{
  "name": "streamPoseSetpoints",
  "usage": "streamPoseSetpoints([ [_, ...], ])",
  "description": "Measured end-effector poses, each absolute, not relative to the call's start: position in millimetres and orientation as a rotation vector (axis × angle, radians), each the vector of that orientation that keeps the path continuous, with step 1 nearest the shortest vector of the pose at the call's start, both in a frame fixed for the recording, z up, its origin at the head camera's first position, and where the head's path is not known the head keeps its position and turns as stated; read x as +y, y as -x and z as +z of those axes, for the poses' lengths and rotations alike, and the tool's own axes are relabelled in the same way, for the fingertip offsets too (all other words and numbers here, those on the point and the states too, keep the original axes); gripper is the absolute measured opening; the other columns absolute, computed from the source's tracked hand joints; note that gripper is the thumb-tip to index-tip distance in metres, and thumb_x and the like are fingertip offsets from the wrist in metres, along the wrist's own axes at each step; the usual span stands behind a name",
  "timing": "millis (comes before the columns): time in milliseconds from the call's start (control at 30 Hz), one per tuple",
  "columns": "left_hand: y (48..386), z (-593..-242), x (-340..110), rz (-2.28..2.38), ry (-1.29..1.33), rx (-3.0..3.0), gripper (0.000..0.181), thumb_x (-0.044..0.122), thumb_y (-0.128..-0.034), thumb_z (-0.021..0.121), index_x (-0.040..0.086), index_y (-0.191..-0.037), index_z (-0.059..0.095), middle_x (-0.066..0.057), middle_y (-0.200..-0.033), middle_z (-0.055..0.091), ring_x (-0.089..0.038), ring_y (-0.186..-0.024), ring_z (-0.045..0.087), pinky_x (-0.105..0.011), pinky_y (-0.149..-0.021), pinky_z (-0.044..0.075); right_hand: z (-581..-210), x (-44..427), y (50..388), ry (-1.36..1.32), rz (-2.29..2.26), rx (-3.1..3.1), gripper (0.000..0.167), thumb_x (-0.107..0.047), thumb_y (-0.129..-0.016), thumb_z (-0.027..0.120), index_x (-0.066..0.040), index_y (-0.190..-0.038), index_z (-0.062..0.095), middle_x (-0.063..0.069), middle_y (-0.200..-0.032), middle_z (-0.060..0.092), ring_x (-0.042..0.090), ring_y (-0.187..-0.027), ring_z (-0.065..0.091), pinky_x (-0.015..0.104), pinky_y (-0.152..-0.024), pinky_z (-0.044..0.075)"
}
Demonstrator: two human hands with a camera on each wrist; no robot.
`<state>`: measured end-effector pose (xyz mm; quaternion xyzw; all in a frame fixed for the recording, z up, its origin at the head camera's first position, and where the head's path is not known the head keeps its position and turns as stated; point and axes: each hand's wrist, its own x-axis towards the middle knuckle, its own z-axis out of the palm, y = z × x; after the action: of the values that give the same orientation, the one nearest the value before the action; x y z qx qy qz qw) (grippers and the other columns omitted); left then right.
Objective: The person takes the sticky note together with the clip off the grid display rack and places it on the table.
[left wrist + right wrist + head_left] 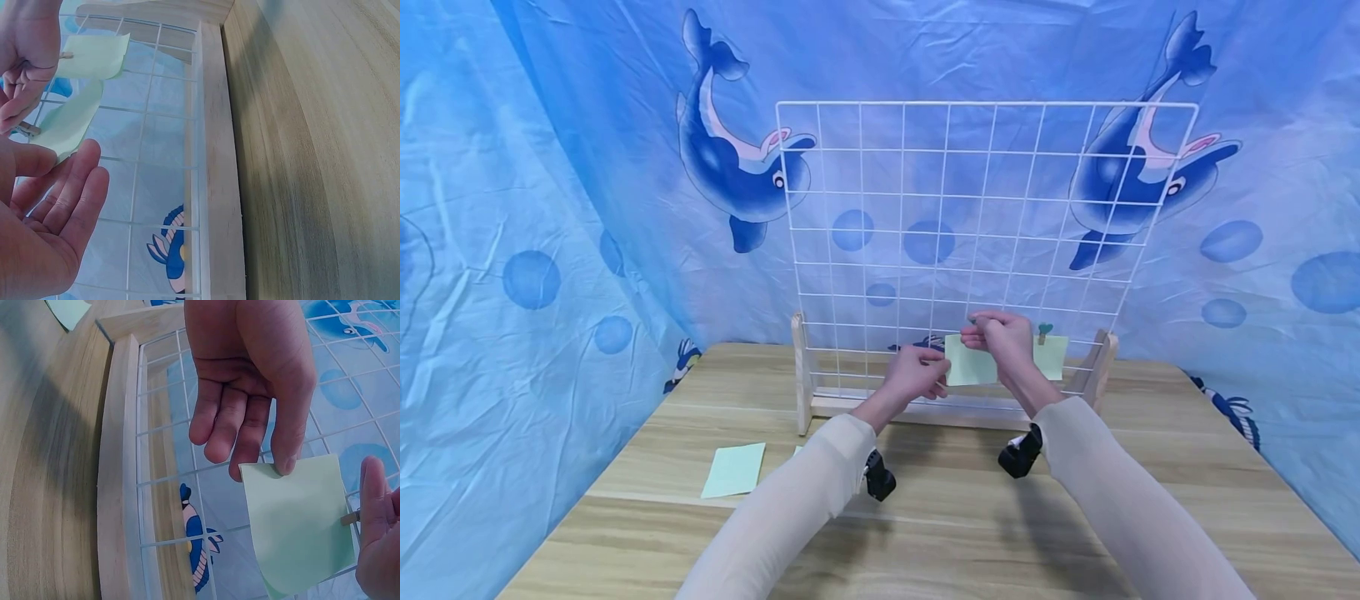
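My left hand (916,372) pinches the left edge of a pale green paper sheet (970,367) between thumb and fingers, in front of the white wire grid (904,200). At the sheet's top edge, my right hand (1009,340) holds a small wooden clothespin (350,518), which grips the paper in the right wrist view. The right fingers partly cover the clothespin. Just to the right, a second green sheet (1052,360) hangs on the grid from a clothespin with a green heart (1045,329). The left wrist view shows the held sheet (72,122) bent slightly.
The grid stands in a wooden base (917,411) with upright end supports, near the back of the wooden table (940,533). Another green sheet (734,469) lies on the table at left; a corner of one more shows beside my left sleeve. A blue dolphin-print curtain (550,192) hangs behind.
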<state>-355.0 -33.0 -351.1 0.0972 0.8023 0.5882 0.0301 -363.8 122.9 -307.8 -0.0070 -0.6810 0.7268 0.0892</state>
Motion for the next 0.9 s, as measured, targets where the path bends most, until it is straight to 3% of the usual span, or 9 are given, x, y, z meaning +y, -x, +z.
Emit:
streamPoseSetpoints([
  [900, 352.6, -351.1, -40.7, 1.772, -0.349, 2.476, 0.025, 0.013, -0.0927, 0.060, -0.002, -0.112, 0.066, -0.013, -0.076, 0.067, -0.018, -0.060, 0.067, -0.032, -0.060, 0.059, -298.5, 126.2, 357.6, 0.031, 2.234, -1.904, 0.027, 0.000, -0.093, 0.053, 0.011, -0.116, 0.061, 0.001, -0.064, 0.068, 0.011, -0.057, 0.068, 0.024, -0.062, 0.058],
])
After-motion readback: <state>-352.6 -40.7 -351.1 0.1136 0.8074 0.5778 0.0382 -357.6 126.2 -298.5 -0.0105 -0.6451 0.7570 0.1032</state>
